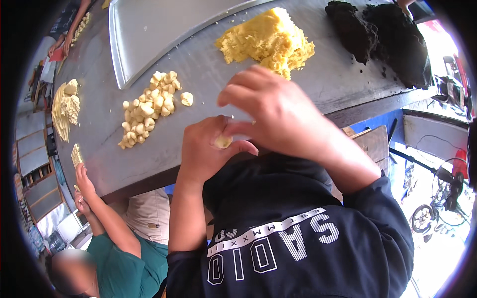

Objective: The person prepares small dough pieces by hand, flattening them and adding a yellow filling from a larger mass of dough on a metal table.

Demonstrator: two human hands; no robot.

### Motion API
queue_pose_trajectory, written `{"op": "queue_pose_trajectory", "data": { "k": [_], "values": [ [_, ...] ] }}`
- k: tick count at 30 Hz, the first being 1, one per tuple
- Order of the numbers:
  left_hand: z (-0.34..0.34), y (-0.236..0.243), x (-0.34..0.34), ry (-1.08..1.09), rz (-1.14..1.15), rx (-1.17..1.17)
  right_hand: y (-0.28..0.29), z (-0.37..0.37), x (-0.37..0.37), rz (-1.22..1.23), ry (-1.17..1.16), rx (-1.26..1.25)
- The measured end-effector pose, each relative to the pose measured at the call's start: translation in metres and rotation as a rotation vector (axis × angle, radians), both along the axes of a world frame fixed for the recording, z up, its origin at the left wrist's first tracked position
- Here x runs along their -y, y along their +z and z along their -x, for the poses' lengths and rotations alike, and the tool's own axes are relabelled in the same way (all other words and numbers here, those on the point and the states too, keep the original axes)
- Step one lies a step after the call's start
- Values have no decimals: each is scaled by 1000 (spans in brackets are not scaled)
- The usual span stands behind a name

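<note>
My left hand (202, 146), below the middle of the view, cradles a small pale dough piece (222, 142), fingers curled and thumb sticking out. My right hand (268, 104) arches over it, fingers bent and apart, one digit reaching to the dough's edge; whether it touches is unclear. To the left, a heap of small pale dough balls (149, 109) lies on the metal table (198, 84), one ball slightly apart. Beyond my right hand sit a crumbly yellow dough mound (261, 35) and large black dough lumps (377, 44).
A shallow metal tray (149, 35) lies along the back. At left are more pale dough (67, 109) and a co-worker in green (124, 263), hands (85, 181) at the table edge. Another person's arms (69, 32) show top left. A bicycle (432, 208) stands right.
</note>
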State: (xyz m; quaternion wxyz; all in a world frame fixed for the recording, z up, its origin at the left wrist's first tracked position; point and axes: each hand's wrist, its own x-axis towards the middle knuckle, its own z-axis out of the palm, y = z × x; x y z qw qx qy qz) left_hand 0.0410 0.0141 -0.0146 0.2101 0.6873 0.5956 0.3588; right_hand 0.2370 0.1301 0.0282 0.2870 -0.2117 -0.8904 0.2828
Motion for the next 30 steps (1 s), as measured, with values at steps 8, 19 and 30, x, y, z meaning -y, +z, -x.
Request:
{"op": "queue_pose_trajectory", "data": {
  "k": [8, 19, 30],
  "values": [
    [48, 1, 19, 107, 140, 870, -10, -46, -25, -292, -54, 333],
    [61, -13, 34, 199, -21, 907, -30, -32, 14, -137, 57, 89],
    [65, -6, 47, 220, 25, 748, -31, 44, 6, -216, -76, 359]
  ]
}}
